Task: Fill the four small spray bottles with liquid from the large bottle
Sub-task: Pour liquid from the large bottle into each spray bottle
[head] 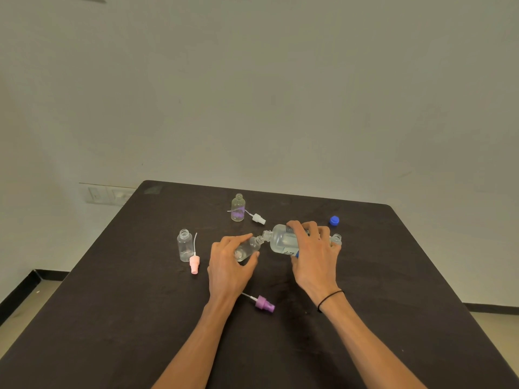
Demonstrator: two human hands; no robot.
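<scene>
While tilted, both hands (230, 262) grip bottles (282, 240).

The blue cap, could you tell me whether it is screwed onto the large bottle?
No, the blue cap lies on the table, apart from the large bottle tilted in the right hand.

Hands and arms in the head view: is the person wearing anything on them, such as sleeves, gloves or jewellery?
Both forearms are bare, with no sleeves in view and no gloves. The right hand has a thin black band around its wrist. The left hand and its wrist carry nothing visible.
</scene>
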